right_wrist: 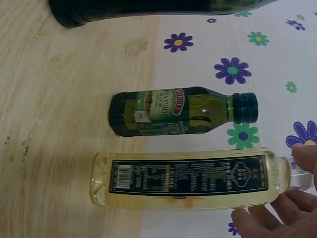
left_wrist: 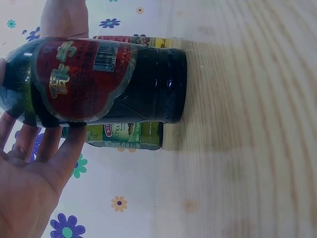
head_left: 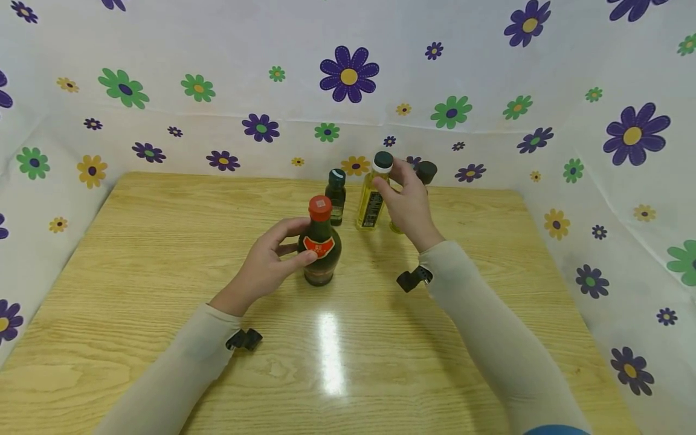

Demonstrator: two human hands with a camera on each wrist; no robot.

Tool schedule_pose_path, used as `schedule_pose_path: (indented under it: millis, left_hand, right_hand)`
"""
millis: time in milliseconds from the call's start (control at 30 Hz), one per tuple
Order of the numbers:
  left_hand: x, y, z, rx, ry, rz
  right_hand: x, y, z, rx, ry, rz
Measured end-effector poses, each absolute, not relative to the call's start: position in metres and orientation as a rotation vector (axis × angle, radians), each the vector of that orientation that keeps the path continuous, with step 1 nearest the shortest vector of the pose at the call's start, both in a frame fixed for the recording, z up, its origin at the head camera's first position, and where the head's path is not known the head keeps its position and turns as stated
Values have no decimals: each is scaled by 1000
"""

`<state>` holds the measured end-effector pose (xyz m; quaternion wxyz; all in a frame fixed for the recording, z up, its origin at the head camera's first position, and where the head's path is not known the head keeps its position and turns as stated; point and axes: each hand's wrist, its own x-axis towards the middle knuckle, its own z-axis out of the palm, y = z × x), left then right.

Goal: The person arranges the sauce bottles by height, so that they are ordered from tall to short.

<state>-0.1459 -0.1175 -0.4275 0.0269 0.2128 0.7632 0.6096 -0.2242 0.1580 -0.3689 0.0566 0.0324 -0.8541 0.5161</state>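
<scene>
My left hand (head_left: 266, 260) grips a dark, round-shouldered sauce bottle (head_left: 319, 266) with a red cap and red label, thumb in front and fingers behind. The bottle stands upright over the wooden table. My right hand (head_left: 408, 202) holds a tall, clear bottle of yellow oil (head_left: 365, 208) near its neck, just under the dark green cap. Its dark back label (right_wrist: 188, 176) shows in the right wrist view. Between these two, farther back, stands a small green olive oil bottle (right_wrist: 153, 111) that neither hand touches.
Behind my right hand, a bottle with a dark cap (head_left: 426, 172) is mostly hidden. The wooden table (head_left: 163, 241) meets a white flower-printed cloth (head_left: 228, 54) at the back and sides. A black wrist camera (head_left: 244, 339) sits on each sleeve.
</scene>
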Motion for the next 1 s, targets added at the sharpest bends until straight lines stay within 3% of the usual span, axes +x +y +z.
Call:
schedule_pose_path:
  millis: [733,1000]
  left_hand:
    - [-144,-116,-426,615,2349,1880]
    - [-142,-117,-425,624,2348,1889]
  right_hand:
    - [-224,156,-374,22,-2612,1424]
    - [-218,157,-381,153,-2474,1486]
